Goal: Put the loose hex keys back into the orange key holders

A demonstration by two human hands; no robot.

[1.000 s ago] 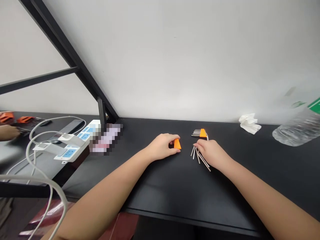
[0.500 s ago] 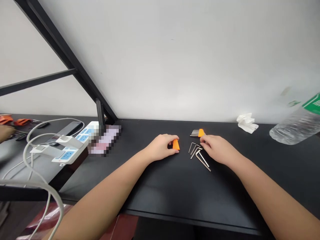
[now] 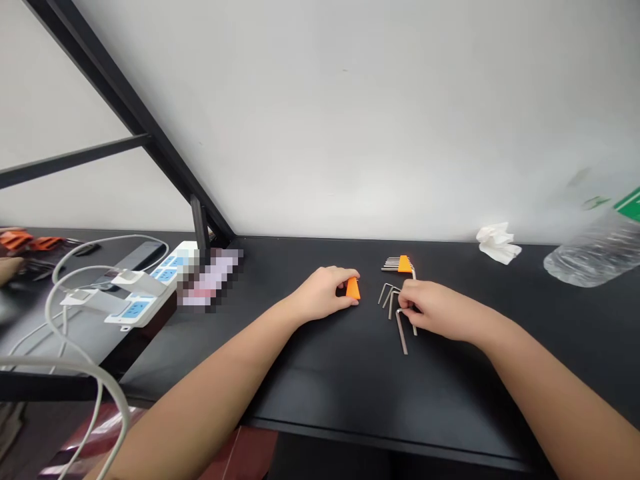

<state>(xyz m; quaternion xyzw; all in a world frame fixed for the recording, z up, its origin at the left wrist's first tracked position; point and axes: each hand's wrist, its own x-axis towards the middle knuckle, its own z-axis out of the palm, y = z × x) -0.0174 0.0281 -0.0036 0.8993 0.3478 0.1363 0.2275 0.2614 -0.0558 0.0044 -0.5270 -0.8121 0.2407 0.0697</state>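
My left hand (image 3: 327, 293) rests on the black table, thumb and fingers closed around a small orange hex key holder (image 3: 353, 289). To its right, my right hand (image 3: 430, 305) is bent down over several loose L-shaped hex keys, its fingertips pinched at the short end of one hex key (image 3: 402, 333). Another key (image 3: 415, 331) shows partly beneath that hand. Left of the fingertips lie more loose keys (image 3: 384, 293). Behind them is a second orange holder (image 3: 405, 264) with several hex keys fitted in a row.
A white power strip (image 3: 145, 300) with plugs and white cables is on the left, near a black frame post (image 3: 201, 227). Crumpled tissue (image 3: 499, 243) and a clear plastic bottle (image 3: 587, 257) are at the right. Another person's hand (image 3: 9, 268) shows at the far left edge.
My right hand has moved toward me from the second holder to the loose keys. The nearest keys have shifted and turned. My left hand keeps its hold on the holder.
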